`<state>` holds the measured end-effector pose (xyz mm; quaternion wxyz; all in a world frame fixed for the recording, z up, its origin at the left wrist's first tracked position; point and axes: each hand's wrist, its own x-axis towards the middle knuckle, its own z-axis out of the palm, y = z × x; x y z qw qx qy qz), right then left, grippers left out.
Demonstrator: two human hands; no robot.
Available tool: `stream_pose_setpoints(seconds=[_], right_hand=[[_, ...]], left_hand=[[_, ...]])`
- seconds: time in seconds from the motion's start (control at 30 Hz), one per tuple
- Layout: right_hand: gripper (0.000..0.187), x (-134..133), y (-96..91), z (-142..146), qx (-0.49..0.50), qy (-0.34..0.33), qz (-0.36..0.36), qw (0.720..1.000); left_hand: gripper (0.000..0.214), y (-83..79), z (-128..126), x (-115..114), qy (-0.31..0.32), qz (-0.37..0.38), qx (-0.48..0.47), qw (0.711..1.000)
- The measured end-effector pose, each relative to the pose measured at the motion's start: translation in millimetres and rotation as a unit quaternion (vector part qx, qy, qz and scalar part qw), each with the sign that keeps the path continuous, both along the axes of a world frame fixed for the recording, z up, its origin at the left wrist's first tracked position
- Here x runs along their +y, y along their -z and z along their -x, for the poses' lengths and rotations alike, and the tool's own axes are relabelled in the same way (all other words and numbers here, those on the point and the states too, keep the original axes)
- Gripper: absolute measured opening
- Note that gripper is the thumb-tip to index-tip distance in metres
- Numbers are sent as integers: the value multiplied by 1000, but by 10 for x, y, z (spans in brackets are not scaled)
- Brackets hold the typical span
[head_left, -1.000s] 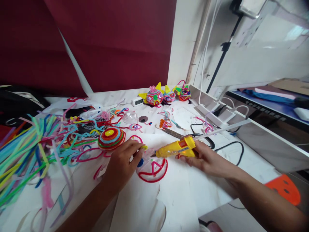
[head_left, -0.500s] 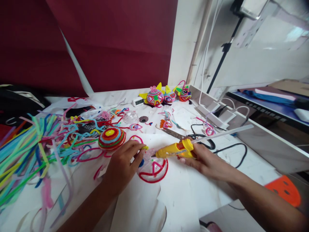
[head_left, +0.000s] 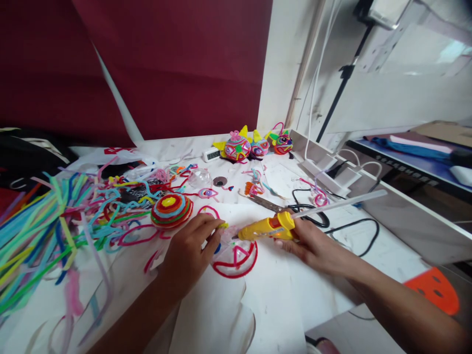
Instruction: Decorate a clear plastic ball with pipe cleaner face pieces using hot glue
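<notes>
My right hand (head_left: 309,242) is wrapped round a yellow hot glue gun (head_left: 265,229), a long clear glue stick (head_left: 341,203) jutting from its back. The gun's nozzle points left, at a clear plastic half-ball (head_left: 231,256) trimmed with red and pink pipe cleaner. My left hand (head_left: 193,241) is closed at the half-ball's left side, a small yellow pipe-cleaner piece (head_left: 223,225) between its fingertips. Something blue shows below those fingers. Just left of that hand sits a dome coiled in striped pipe cleaner (head_left: 171,210).
Loose pipe cleaners (head_left: 40,236) heap on the left. Finished pipe-cleaner balls (head_left: 238,148) stand at the back beside a small digital timer (head_left: 211,155). Scissors (head_left: 267,203) lie behind the glue gun. A black cable (head_left: 374,236) and a power strip (head_left: 328,174) are on the right.
Almost nothing differs. Both hands, the glue gun and the half-ball hold nearly the same places, with only a slight shift of the whole view.
</notes>
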<state>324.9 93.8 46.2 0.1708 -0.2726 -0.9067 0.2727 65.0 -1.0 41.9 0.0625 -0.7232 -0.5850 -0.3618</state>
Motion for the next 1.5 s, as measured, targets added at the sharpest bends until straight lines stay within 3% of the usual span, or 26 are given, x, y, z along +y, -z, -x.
stream_pose_setpoints(seconds=[1.5], right_hand=[[14,-76,-41,-7,-15,-24,-88,996]], left_hand=[[18,9,13,-17,11,-9,14,1000]])
